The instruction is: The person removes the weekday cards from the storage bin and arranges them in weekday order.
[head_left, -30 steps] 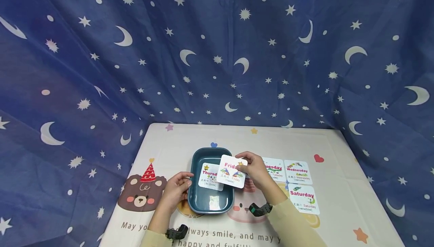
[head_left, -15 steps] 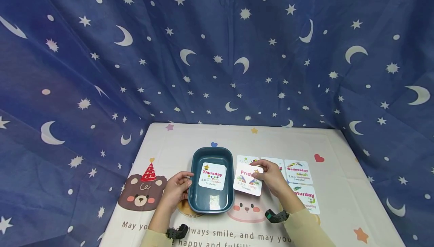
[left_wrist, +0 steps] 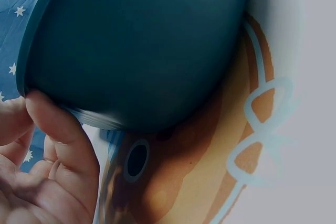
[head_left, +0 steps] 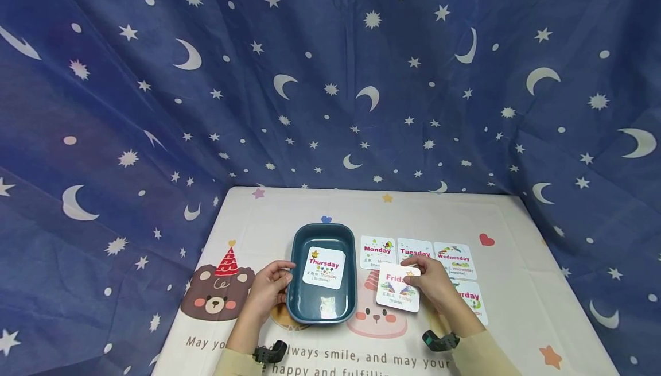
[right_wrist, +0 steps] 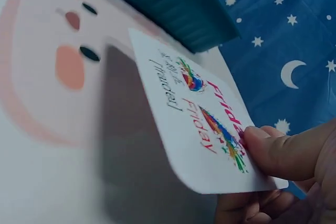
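Observation:
Between the thumb and fingers of my right hand (head_left: 434,285) is a white "Friday" card (head_left: 391,295), pinched at its right edge. In the right wrist view the card (right_wrist: 184,129) tilts over the tablecloth and casts a shadow there. My left hand (head_left: 267,293) holds the left rim of a dark teal tray (head_left: 310,310); the left wrist view shows the thumb against the tray's outer wall (left_wrist: 136,61). A "Thursday" card (head_left: 324,281) lies inside the tray. "Monday" (head_left: 376,249), "Tuesday" (head_left: 413,244) and "Wednesday" (head_left: 454,267) cards form a row right of the tray.
A "Saturday" card (head_left: 475,301), partly behind the right hand, lies below the "Wednesday" card. Underneath is a white printed tablecloth (head_left: 310,204) with bears and lettering. A blue star-and-moon curtain (head_left: 330,123) hangs behind and at both sides.
My right hand has carried the "Friday" card from over the tray rightward and toward me, uncovering the "Thursday" and "Monday" cards. The left hand and tray have stayed put.

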A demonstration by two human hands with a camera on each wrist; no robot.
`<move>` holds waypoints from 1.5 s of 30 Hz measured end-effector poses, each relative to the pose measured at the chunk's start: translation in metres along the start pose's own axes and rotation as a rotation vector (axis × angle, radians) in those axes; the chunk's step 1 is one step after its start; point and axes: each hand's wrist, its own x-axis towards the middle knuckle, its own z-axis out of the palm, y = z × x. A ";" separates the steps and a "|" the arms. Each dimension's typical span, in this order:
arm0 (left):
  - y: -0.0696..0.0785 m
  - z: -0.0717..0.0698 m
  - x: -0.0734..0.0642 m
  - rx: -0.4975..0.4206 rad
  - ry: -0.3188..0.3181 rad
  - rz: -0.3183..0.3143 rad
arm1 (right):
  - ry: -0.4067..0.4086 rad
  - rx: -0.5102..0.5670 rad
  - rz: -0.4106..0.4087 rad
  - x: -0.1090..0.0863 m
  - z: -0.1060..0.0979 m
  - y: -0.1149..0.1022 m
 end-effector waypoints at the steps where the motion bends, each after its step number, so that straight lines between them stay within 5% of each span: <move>1: 0.000 0.000 0.000 -0.003 0.000 -0.002 | 0.005 -0.024 -0.001 -0.001 -0.002 0.002; 21: 0.003 0.002 -0.002 0.009 -0.002 0.002 | 0.019 -0.365 0.003 -0.005 -0.027 0.012; 45: 0.002 0.002 -0.001 -0.016 -0.001 -0.011 | 0.058 -0.420 -0.033 -0.003 -0.026 0.020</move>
